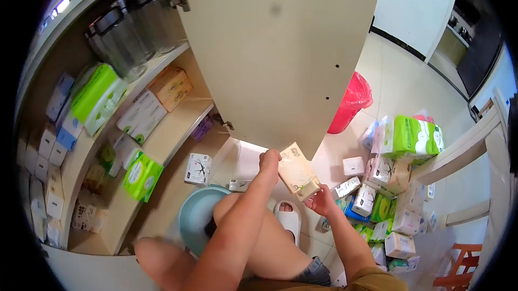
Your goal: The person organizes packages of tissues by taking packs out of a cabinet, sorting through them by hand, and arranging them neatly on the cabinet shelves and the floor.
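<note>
Between my two hands is a beige pack of tissues (298, 171), held tilted in front of the open cabinet door. My left hand (269, 160) grips its upper left side, with the fingers partly hidden. Around the lower right corner closes my right hand (320, 200). Below my left arm stands a light blue basin (190, 216), partly covered by my leg. A white tissue pack with a dark branch print (198, 169) sits at the cabinet's bottom edge.
Cabinet shelves (162, 145) on the left carry tissue packs and glass jars (121, 42). The cabinet door (275, 48) stands open ahead. A pink bin (352, 102) is behind it. Many tissue packs (386, 226) are heaped on the right floor beside a white chair (458, 156).
</note>
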`<state>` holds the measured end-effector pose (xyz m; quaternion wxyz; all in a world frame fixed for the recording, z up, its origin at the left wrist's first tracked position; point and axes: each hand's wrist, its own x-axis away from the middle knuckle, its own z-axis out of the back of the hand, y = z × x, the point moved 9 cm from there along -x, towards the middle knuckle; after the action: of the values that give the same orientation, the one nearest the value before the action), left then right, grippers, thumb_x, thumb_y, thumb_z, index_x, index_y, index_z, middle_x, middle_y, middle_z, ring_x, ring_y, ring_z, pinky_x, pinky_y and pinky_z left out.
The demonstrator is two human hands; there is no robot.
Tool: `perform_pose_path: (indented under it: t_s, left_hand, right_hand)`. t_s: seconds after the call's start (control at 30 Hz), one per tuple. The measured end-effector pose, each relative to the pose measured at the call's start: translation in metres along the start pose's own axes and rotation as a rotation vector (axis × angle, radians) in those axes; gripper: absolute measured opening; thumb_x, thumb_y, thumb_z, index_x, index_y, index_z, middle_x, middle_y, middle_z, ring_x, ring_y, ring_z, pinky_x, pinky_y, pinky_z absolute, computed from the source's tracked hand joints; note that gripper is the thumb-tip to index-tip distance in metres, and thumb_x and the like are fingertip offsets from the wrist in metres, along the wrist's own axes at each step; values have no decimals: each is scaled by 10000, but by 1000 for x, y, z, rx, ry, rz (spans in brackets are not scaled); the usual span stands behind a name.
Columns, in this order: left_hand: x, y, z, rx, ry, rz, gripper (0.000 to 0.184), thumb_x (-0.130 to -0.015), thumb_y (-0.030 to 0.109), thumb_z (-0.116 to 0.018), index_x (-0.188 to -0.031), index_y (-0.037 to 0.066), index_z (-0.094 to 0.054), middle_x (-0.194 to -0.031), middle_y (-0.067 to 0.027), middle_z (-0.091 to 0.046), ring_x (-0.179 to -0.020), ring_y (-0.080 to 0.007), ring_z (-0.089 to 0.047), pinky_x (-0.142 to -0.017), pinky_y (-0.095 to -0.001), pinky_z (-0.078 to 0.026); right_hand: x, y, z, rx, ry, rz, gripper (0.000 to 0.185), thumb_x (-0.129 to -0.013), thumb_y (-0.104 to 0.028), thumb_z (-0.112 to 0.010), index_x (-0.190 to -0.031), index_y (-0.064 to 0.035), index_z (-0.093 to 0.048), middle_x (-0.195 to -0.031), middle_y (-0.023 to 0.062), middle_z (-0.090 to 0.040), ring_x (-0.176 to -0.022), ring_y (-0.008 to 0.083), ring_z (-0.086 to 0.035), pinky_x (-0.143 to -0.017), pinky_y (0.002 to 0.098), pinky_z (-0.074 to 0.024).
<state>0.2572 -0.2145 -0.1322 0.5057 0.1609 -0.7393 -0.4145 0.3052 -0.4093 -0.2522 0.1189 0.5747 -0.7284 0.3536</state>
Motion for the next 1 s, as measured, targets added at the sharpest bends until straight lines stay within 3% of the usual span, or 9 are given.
perform_pose_path:
  t_s: [0.1,0.17,0.3,0.37,0.63,0.7,0.83,0.97,1.0]
  left_hand:
    - [16,3,9,57,51,40,313,-561,90,-445,-847,-35,-448,-829,-158,-483,-769,-265,-486,-625,-389,-400]
    - [54,15,-1,118,-106,131,240,-594,148,-435,-824,78,-443,-864,-76,-461,-806,-213,-470,-678,-356,-387]
    - [67,20,-2,246,-183,122,290,-638,174,-429,-898,52,-465,-933,-102,-488,-857,-238,-484,-733,-384,-393]
    - [63,29,-16,440,-417,67,367,-677,191,-414,-993,10,-459,-1010,-135,-495,-936,-271,-477,-819,-419,-372]
    - [92,81,22,785,-475,-79,372,-733,187,-413,-1048,-9,-430,-1055,-151,-484,-994,-288,-452,-880,-417,-338]
    - [95,90,40,826,-471,-144,373,-737,196,-432,-1054,1,-425,-1058,-149,-481,-999,-283,-447,-880,-410,-337]
    - [103,112,86,911,-402,-217,389,-727,204,-445,-1068,16,-425,-1066,-140,-480,-997,-279,-451,-881,-407,-338]
    - [118,130,128,920,-346,-264,395,-730,227,-429,-1068,24,-427,-1068,-138,-479,-997,-281,-453,-882,-397,-341]
    - [121,136,138,916,-326,-294,405,-740,245,-401,-1077,21,-428,-1075,-143,-479,-998,-289,-457,-885,-407,-341]
  right_hand:
    - [26,0,-39,-112,-162,-50,448,-727,-378,-425,-1067,-85,-440,-944,113,-518,-771,233,-506,-619,316,-426]
    - [39,-4,-63,-127,-245,-43,461,-724,-381,-417,-1077,-86,-440,-979,111,-512,-801,236,-510,-621,320,-427]
    - [58,-20,-109,-52,-372,28,496,-716,-392,-405,-1104,-85,-437,-1065,105,-491,-882,240,-505,-654,325,-423]
    - [66,-24,-130,-32,-421,22,497,-716,-391,-407,-1107,-84,-435,-1073,105,-486,-897,240,-500,-667,328,-418]
    - [78,-29,-207,68,-565,-10,536,-718,-365,-439,-1154,-57,-385,-1127,129,-441,-983,275,-463,-799,404,-391]
    - [75,-33,-225,204,-509,58,553,-719,-339,-446,-1173,-36,-357,-1141,146,-423,-1015,302,-442,-864,435,-349]
    - [71,-22,-272,441,-671,-23,536,-710,-282,-454,-1162,-10,-359,-1167,144,-402,-1068,300,-399,-890,444,-325]
    - [56,-19,-328,822,-649,129,539,-730,-246,-446,-1211,-53,-299,-1127,92,-436,-1000,226,-452,-845,398,-355]
    - [57,-12,-338,896,-602,51,541,-759,-308,-471,-1218,-91,-285,-1112,68,-443,-989,185,-446,-820,368,-363]
